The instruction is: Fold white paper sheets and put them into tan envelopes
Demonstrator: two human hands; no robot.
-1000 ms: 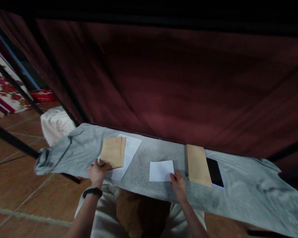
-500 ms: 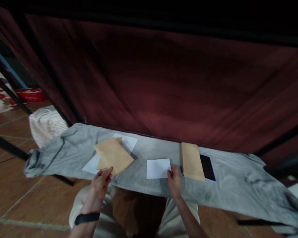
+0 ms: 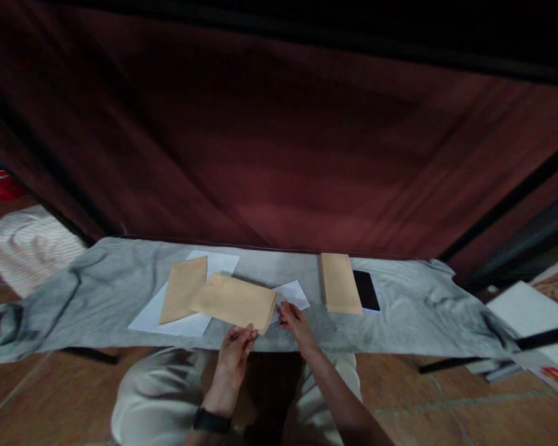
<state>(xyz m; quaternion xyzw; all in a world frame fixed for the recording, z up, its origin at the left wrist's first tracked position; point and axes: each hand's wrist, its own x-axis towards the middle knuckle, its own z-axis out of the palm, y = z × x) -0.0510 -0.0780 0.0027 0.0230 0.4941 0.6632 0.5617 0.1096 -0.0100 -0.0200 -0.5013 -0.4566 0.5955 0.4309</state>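
Note:
My left hand [image 3: 239, 344] pinches the lower right corner of a tan paper envelope [image 3: 235, 300] and holds it just over the cloth. The envelope lies slantwise, a faint reddish print at its upper left, its narrow end toward my right hand. My right hand [image 3: 292, 316] has its fingers closed at the near edge of a small white sheet of paper [image 3: 295, 293], whose left part is hidden behind the envelope's end. Left of these, another tan envelope [image 3: 182, 291] rests on larger white sheets [image 3: 151, 314].
A stack of tan envelopes [image 3: 341, 285] lies to the right, beside a black phone-like slab [image 3: 366, 290]. Grey cloth [image 3: 409, 316] covers the narrow bench. A dark red curtain [image 3: 279, 155] hangs behind it. Striped fabric [image 3: 30, 248] sits at the left.
My left hand has brought one envelope rightward off the other, turning it lengthwise. My right hand has shifted the white paper toward that envelope's end and tilted it. The view has swung right.

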